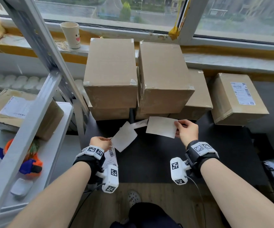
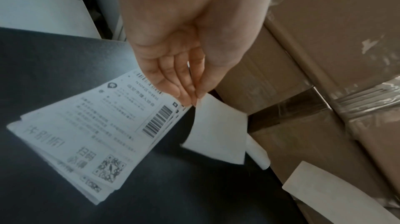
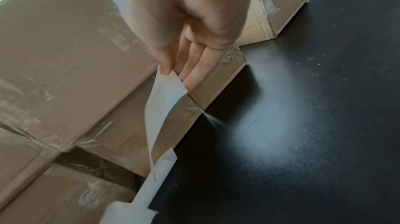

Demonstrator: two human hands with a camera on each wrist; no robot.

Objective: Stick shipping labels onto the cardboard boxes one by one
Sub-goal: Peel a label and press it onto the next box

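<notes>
My left hand (image 1: 108, 142) pinches a stack of printed shipping labels (image 2: 86, 133) by one corner, together with a blank white backing sheet (image 1: 124, 139) that sticks out toward the boxes. My right hand (image 1: 177, 127) pinches the right edge of a peeled label (image 1: 161, 126), blank side up, held over the black table (image 1: 149, 162) just in front of the boxes. The label hangs from my fingers (image 3: 171, 72). Two unlabelled cardboard boxes (image 1: 110, 71) (image 1: 163, 76) sit on top of lower boxes straight ahead.
A labelled box (image 1: 236, 97) stands at the right, another labelled box (image 1: 17, 109) lies on the metal shelf (image 1: 39, 99) at the left. A loose white strip (image 1: 139, 123) lies by the boxes. A paper cup (image 1: 72, 35) stands on the windowsill.
</notes>
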